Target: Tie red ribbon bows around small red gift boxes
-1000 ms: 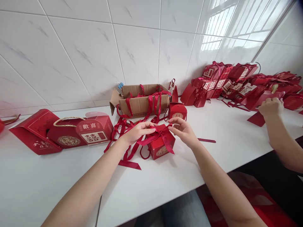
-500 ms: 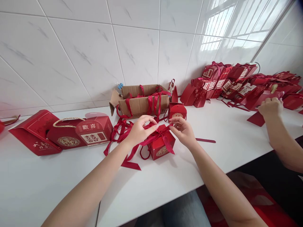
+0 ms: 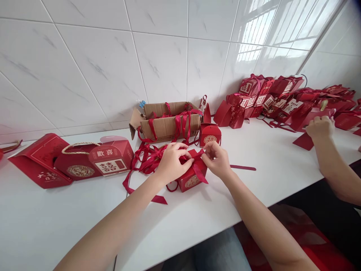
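A small red gift box (image 3: 188, 181) with a gold round emblem stands on the white table in front of me. Across its top runs a red ribbon (image 3: 200, 174), one tail hanging down the front. My left hand (image 3: 175, 160) is closed over the ribbon at the box's left top, thumb and fingers pinched. On the other side my right hand (image 3: 217, 160) pinches a ribbon loop between thumb and forefinger. The knot is partly hidden by my fingers. Loose red ribbons (image 3: 146, 158) lie heaped left of the box.
Behind stands a cardboard box (image 3: 160, 128) with ribbons draped over its edge; a second small red box (image 3: 210, 134) is beside it. Larger red boxes (image 3: 111, 158) stand at left. Piled red boxes (image 3: 254, 99) fill the back right, near another person's hand (image 3: 321, 128).
My left hand has moved right and closed in on the ribbon over the box. My right hand stays at the ribbon, its fingers drawn tighter.
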